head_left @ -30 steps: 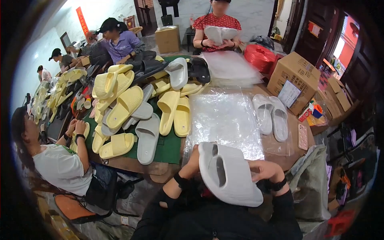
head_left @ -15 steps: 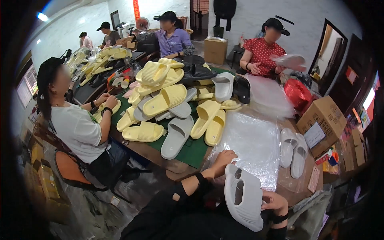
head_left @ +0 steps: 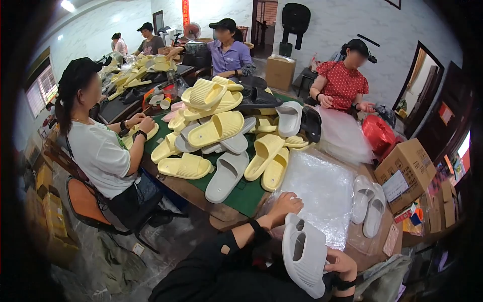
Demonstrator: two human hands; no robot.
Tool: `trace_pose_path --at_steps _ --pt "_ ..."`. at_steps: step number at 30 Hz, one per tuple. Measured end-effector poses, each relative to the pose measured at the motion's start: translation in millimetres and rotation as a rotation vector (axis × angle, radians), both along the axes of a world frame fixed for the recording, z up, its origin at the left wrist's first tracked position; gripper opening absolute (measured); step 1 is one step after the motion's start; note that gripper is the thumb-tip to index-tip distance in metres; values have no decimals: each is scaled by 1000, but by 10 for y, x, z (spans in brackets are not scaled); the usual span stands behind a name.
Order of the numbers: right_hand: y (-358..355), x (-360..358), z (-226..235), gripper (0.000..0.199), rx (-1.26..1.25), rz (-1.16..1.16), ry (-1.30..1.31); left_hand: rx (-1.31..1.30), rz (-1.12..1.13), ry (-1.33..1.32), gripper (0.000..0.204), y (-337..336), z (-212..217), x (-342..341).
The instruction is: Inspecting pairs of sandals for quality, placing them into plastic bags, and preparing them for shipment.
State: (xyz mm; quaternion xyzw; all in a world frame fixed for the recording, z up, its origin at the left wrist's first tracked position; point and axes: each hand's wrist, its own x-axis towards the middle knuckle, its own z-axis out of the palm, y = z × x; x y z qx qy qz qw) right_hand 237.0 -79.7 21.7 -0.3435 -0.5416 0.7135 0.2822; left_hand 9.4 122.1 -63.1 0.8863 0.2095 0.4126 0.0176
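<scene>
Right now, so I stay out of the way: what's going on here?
The person's right hand holds a pale grey slipper, perhaps a nested pair. The left hand is at the near edge of the clear plastic stack. A co-worker in white has both hands at a yellow slipper, left of the slipper heap. A pale grey pair lies near the carton.

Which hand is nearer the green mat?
Left. The left hand is just right of the green mat; the right hand is farther right, holding gray footwear.
</scene>
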Motion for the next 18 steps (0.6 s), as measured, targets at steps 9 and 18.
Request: trace_pose_path --at_steps 9,18 --pt "-57 -20 -45 45 108 -398 -241 -212 -103 -40 25 27 367 -45" --pt "-121 -212 98 22 350 -632 -675 -322 101 -206 23 -287 521 55"
